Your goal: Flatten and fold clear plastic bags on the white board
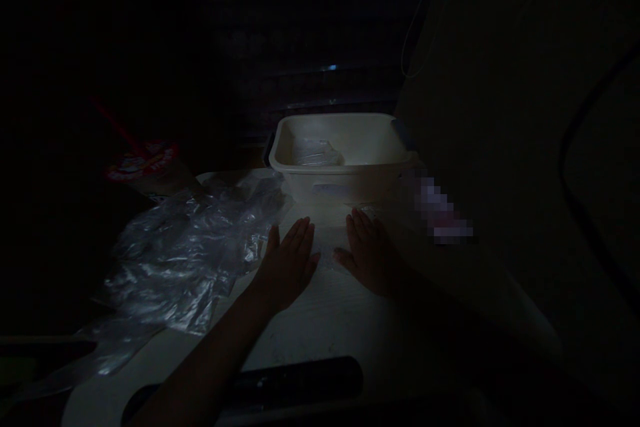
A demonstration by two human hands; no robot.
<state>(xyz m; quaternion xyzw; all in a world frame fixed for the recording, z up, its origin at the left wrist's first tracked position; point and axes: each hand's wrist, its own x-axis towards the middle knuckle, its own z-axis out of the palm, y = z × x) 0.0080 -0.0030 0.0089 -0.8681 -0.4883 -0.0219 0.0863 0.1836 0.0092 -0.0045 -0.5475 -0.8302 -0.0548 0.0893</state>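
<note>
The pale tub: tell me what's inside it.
Inside the pale tub, what looks like clear, shiny plastic lies toward the left. The near wall hides the front of the floor, so anything lying low there cannot be seen.

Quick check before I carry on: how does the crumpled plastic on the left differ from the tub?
The crumpled plastic is clear and shiny; the tub is opaque and off-white. The crumpled plastic lies spread out and wrinkled, left of the left hand, while the tub stands upright, open-topped and firm in shape, beyond both hands. Both are dimly lit.
</note>
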